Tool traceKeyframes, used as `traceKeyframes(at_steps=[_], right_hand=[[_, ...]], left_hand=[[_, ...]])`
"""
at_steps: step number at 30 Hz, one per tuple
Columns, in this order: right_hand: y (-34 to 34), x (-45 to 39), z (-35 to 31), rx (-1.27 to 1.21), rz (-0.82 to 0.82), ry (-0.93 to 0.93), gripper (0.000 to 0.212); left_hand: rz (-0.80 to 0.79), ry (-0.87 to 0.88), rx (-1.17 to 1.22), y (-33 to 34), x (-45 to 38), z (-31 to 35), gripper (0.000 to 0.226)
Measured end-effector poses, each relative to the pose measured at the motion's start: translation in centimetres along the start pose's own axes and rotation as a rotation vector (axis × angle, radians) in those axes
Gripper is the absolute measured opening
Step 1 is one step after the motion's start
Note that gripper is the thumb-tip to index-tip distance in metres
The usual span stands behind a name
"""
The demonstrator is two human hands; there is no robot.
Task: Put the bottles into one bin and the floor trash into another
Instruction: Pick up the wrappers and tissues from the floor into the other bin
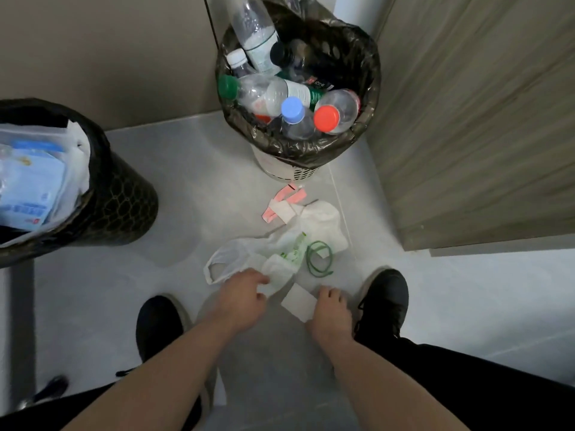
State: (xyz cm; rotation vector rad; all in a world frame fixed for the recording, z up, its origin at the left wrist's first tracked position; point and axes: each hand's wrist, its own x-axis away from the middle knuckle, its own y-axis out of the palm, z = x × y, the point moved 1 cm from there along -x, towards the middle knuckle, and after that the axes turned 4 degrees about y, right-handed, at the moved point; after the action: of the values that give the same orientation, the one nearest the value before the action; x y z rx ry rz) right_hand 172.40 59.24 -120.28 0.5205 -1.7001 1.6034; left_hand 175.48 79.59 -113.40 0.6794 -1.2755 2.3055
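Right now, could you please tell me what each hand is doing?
Left hand: closing on a white tissue on the floor, not lifted.
Right hand: fingers on a white paper; grip cannot be told.

Only one view here, it's the cam strapped on my head, wide-angle, so edges bend a lot. It's aimed steeply down at the floor point(174, 188) in front of my shoes. I'm bent low, so the litter sits close; my forearms enter from the bottom edge, both bins sit farther up the frame.
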Motion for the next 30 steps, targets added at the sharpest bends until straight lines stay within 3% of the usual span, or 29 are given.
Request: traceKeyframes(at_steps=[3,6,11,15,19,22,25,30], right_hand=[[0.2,-0.5,0.3,0.046,-0.058,-0.008,0.034],[-0.6,0.0,-0.1,-0.049,-0.055,-0.030,0.028],[1.1,2.4,-1.4,-0.189,-0.114,-0.029,0.069],[3.7,3.0,-2.1,-0.311,-0.014,0.079,0.082],[6.4,1.9,-2.3,-0.322,0.099,0.128,0.081],[6.8,2.0,-2.3,-0.316,0.033,0.106,0.053],[3.7,4.3,-2.2,-0.324,-0.016,0.068,0.028],[-10.4,7.7,-3.1,-0.286,-0.062,-0.060,0.036]], left_hand=[[0.179,-0.141,0.119,-2.1,0.7,-1.3,0.024],[0.172,-0.232,0.163,-3.8,1.3,-1.8,0.014],[0.012,-0.264,0.071,-3.2,4.3,-2.7,0.009],[-0.059,-0.257,0.081,-0.1,6.2,-3.2,0.025],[-0.009,-0.278,0.123,3.1,7.6,-5.1,0.033],[0.102,-0.280,0.096,4.1,9.6,-7.2,0.032],[0.135,-0.256,0.053,3.7,12.6,-6.9,0.032],[0.345,-0.125,-0.004,-2.9,14.2,-1.3,0.024]])
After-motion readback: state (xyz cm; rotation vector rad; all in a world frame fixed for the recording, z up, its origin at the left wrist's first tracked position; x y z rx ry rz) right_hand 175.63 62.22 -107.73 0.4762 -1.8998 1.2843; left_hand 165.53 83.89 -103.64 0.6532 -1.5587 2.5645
